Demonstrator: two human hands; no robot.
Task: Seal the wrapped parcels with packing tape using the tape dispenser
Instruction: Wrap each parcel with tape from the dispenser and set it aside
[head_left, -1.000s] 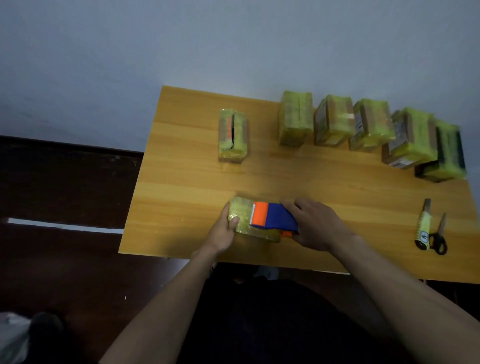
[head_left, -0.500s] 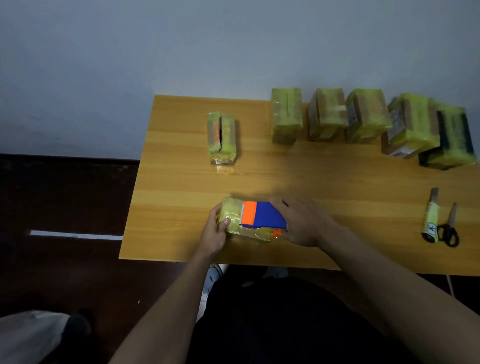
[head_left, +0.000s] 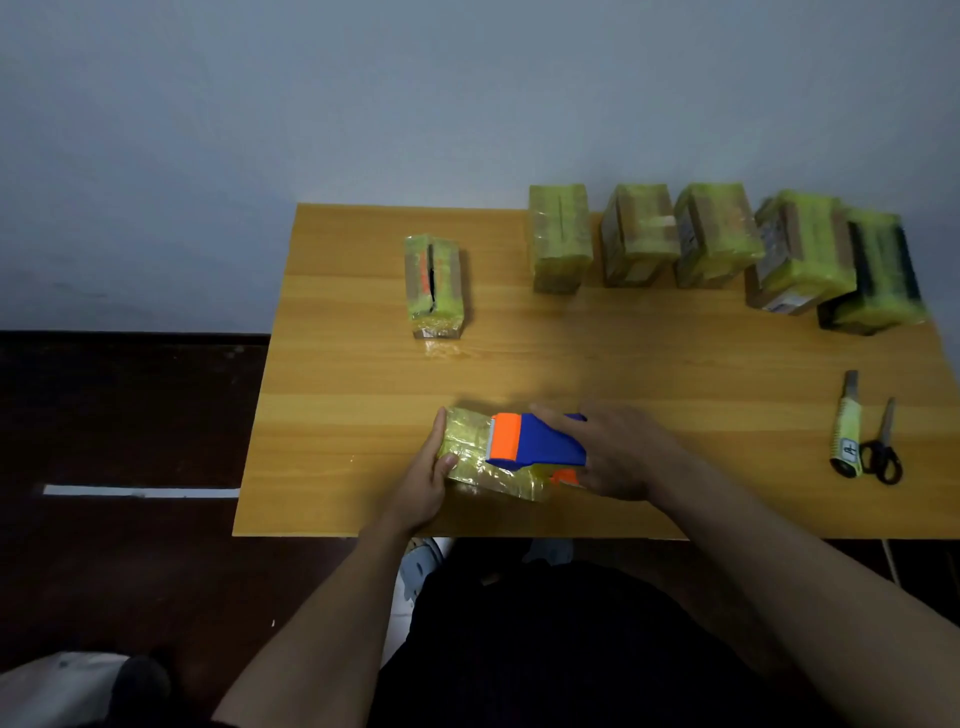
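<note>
A parcel (head_left: 483, 467) wrapped in yellowish film lies near the front edge of the wooden table (head_left: 649, 358). My left hand (head_left: 428, 475) holds its left end, thumb on top. On the parcel rests a blue and orange tape dispenser (head_left: 530, 441), its orange end pointing left. My right hand (head_left: 618, 452) grips the dispenser's blue body from the right. The right part of the parcel is hidden under the dispenser and my hand.
Another wrapped parcel (head_left: 434, 283) with a dark slit stands at the back left. Several wrapped parcels (head_left: 714, 234) line the back right edge. A utility knife (head_left: 848, 428) and black scissors (head_left: 881, 447) lie at the right. Dark floor lies left of the table.
The dispenser and my right hand stay on the parcel, shifted slightly right along it. The camera view has tilted, so the table sits a little lower in the frame.
</note>
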